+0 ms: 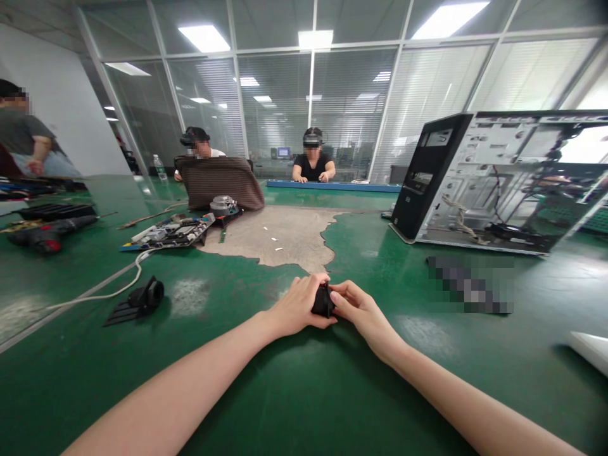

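Note:
Between my two hands, low over the green tabletop, is a small black part [323, 301] with a flat plate at its right side; its exact kind cannot be made out. My left hand [297, 305] wraps round it from the left, thumb below and fingers above. From the right, my right hand [363, 309] grips the plate's edge with bent fingers and thumb. My fingers cover much of the part. On the table to the left lies a black plastic piece [142, 297] with a round collar and flat prongs.
An open computer case [456, 183] stands at the right. Left of centre are a circuit board [166, 233], a metal-topped cooler [224, 206] and a brown ribbed cloth [216, 180]. A power drill [47, 234] lies far left, a pale cable [109, 294] nearer. Other people are beyond the table.

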Available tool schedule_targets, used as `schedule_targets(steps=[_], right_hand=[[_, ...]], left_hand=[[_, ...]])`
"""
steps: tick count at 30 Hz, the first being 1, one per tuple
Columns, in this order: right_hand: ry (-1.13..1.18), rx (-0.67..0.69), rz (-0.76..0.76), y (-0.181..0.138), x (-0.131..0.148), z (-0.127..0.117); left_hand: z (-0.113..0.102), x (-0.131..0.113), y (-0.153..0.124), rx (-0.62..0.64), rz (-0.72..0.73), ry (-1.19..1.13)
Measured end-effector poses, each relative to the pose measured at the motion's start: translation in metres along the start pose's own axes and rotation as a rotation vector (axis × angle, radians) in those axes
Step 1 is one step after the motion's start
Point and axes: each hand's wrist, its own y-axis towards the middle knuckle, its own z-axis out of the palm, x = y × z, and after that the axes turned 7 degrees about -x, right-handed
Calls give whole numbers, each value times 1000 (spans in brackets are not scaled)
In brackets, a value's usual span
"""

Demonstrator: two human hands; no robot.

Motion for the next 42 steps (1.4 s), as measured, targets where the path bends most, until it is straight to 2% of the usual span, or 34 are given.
schedule_targets(steps=[6, 9, 16, 22, 27, 32, 39, 42], right_hand=[[3, 141, 91, 11, -1, -10], [-21, 198, 50, 12, -2, -13], [-102, 198, -68, 6, -1, -14], [-53, 119, -47, 15, -5, -11], [-35, 226, 7, 17, -4, -15], [-40, 274, -85, 10, 3, -18], [-48, 166, -73, 14, -2, -13], [-74, 159, -37, 17, -6, -14]], left_hand=[[-2, -3, 1, 12, -37, -5], [-2, -4, 1, 14, -43, -14], [0, -1, 1, 21, -77, -30], [1, 1, 1, 9, -46, -31], [1, 0, 1, 10, -32, -20], [1, -1, 1, 11, -46, -18], [1, -1, 1, 6, -24, -17], [1, -1, 1, 15, -24, -14]])
